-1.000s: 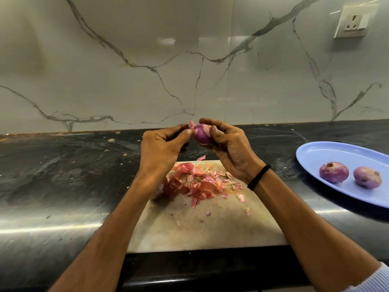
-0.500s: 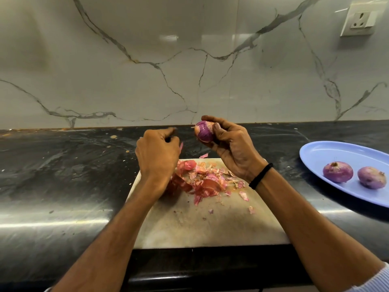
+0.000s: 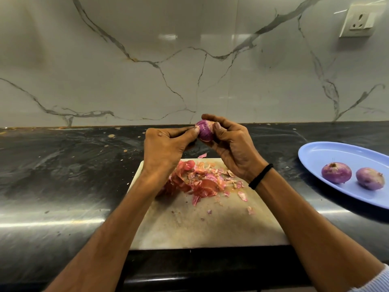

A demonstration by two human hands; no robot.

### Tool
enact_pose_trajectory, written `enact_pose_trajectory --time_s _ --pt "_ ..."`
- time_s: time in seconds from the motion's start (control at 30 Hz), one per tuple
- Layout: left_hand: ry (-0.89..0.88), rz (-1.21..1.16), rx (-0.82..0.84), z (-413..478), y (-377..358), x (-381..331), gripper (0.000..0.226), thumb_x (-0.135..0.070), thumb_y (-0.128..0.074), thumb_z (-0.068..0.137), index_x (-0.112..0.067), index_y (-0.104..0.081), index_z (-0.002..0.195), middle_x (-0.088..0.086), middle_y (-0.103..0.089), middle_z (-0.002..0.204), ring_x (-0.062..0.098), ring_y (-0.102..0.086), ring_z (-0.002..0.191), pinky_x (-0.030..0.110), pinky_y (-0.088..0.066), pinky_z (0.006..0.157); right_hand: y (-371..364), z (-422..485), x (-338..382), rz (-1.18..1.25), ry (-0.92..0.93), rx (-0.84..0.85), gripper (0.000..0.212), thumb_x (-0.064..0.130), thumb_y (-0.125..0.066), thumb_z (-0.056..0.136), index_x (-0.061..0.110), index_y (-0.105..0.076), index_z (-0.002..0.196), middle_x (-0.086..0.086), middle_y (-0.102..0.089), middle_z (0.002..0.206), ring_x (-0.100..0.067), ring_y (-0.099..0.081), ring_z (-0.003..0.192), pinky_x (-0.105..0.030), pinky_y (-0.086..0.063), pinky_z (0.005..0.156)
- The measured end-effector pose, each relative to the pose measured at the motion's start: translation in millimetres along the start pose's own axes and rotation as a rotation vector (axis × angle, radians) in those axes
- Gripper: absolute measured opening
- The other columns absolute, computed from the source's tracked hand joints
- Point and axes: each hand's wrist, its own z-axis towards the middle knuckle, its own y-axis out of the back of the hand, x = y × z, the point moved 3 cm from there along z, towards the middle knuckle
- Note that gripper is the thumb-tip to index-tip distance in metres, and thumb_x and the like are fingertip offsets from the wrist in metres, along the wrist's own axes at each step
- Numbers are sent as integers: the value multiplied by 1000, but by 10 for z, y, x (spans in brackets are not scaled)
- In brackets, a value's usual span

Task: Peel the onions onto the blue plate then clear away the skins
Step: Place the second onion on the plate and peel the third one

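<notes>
Countertop (image 3: 63, 165) black, glossy, under blue plate (image 3: 336, 154); veined marble backsplash (image 3: 126, 81) behind.

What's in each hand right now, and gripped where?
The right hand wraps the onion round its right side; the left hand pinches its left edge, apparently at the skin.

No readable text, labels, brands, numbers or signs. Wall socket (image 3: 357, 20): any marking too small to tell.
</notes>
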Motion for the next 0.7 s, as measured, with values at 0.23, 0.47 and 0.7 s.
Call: enact_pose_trajectory --time_s 0.23,0.47,0.7 --pt "70 -98 -1 -1 -2 15 21 -16 -80 78 -11 -77 98 1 -78 83 15 -75 80 30 -61 79 -13 -13 -25 -63 21 14 28 5 -46 101 -2 -59 125 -19 -64 121 -27 -64 110 -38 -56 94" --pt "100 -93 13 25 3 43 18 -15 -81 77 -12 -78 95 3 -78 82 19 -76 80 29 -61 79 -14 -28 -16 -121 26 28 28 0 -44 101 -2 -60 123 -23 -62 127 -28 -64 110 -33 -58 89" --pt "-9 67 -66 6 15 27 23 -13 -81 78 -34 -72 76 -23 -68 61 1 -72 67 12 -54 64 -32 -19 -32 -115 20 33 28 1 -45 101 -4 -59 125 -25 -60 130 -30 -64 112 -34 -59 89"
